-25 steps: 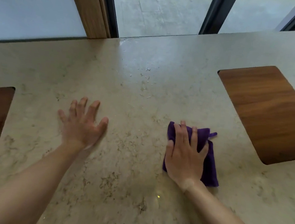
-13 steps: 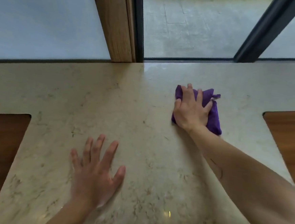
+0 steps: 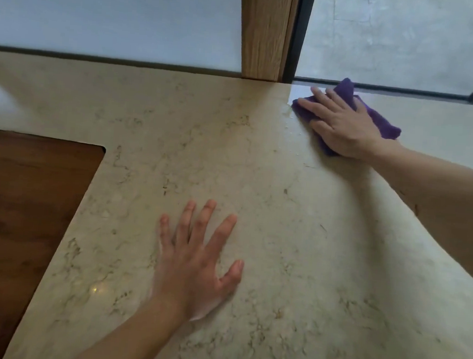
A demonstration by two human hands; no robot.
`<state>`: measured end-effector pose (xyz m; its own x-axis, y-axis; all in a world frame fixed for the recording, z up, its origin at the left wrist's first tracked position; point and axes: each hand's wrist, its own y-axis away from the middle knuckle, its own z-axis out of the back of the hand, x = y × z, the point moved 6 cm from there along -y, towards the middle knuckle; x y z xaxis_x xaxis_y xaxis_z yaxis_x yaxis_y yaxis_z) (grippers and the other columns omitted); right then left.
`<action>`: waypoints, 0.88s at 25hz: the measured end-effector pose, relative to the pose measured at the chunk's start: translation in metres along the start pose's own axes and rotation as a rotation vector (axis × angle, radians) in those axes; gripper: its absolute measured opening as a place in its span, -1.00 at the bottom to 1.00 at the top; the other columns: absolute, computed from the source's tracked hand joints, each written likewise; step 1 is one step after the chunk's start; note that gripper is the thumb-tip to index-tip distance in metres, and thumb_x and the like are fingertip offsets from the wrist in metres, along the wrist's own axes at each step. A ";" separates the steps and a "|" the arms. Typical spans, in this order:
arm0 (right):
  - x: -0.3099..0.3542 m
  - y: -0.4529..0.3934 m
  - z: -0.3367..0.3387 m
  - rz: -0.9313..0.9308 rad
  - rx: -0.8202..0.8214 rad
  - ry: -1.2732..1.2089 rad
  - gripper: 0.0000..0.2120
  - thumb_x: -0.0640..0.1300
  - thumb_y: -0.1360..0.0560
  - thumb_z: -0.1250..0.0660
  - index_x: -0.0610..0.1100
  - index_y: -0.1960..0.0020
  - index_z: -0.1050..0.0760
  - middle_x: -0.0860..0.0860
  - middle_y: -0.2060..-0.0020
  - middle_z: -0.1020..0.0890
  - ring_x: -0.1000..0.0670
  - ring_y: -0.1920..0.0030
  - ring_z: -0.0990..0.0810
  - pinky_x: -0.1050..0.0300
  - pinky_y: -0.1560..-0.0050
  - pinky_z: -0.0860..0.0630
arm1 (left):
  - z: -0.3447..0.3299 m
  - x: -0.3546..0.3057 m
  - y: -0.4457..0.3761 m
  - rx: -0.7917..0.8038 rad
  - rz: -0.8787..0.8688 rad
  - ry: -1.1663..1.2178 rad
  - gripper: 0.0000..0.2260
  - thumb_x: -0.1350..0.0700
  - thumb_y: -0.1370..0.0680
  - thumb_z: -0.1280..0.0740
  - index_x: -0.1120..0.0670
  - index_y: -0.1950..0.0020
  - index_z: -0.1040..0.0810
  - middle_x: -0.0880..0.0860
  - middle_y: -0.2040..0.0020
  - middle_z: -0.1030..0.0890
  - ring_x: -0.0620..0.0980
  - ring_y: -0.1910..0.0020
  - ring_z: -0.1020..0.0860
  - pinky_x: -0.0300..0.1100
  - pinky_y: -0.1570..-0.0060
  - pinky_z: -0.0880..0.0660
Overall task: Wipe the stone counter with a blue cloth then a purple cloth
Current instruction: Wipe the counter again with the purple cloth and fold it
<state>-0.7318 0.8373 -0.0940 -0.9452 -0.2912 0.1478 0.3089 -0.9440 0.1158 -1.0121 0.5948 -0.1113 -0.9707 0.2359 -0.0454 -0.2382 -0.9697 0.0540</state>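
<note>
Soft daylight came in through the glass [image 3: 396, 36] at the back, even and fairly dim, no hard sun anywhere. The stone counter [image 3: 259, 167] took a pale sheen near its far edge, and one small bright glint showed low on the stone. A broad, soft shadow lay under the right forearm [image 3: 440, 201]; a fainter one hugged the left hand [image 3: 195, 261]. Fingers on that hand looked slightly smeared with motion blur. The wide lens bowed the counter's far edge and stretched the corners. Detail was soft overall, a little compressed.
</note>
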 end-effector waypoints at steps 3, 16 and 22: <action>0.020 0.039 -0.004 -0.047 -0.045 0.092 -0.54 0.22 -0.64 0.17 0.47 -0.52 0.13 0.03 -0.61 0.28 -0.17 -0.58 0.36 -0.38 -0.47 0.38 | 0.000 0.000 0.000 0.014 -0.002 0.012 -0.38 -0.33 -0.49 -0.09 -0.15 -0.52 -0.19 0.08 -0.58 -0.20 0.23 -0.56 -0.12 0.44 -0.42 -0.02; 0.167 0.357 -0.070 -0.160 -0.010 -0.014 -0.39 0.23 -0.63 0.12 0.18 -0.61 0.26 0.24 -0.60 0.08 -0.01 -0.61 0.22 -0.44 -0.49 0.21 | 0.000 0.006 -0.008 0.082 -0.034 0.077 -0.33 -0.40 -0.46 0.04 -0.19 -0.54 -0.07 0.03 -0.62 -0.03 0.18 -0.58 0.02 0.40 -0.44 0.08; 0.247 0.526 -0.102 -0.290 0.006 -0.047 -0.49 0.27 -0.64 0.14 0.38 -0.56 0.17 0.27 -0.59 0.05 -0.02 -0.61 0.24 -0.53 -0.42 0.30 | 0.019 0.033 0.044 0.053 -0.149 0.077 -0.31 -0.38 -0.46 -0.01 -0.18 -0.55 -0.04 0.01 -0.59 -0.06 0.17 -0.57 0.00 0.42 -0.41 0.03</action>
<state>-0.8132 0.2527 -0.0967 -0.9882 -0.0017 0.1532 0.0274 -0.9858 0.1656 -1.0549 0.5608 -0.0915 -0.9200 0.3689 -0.1325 -0.3821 -0.9194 0.0933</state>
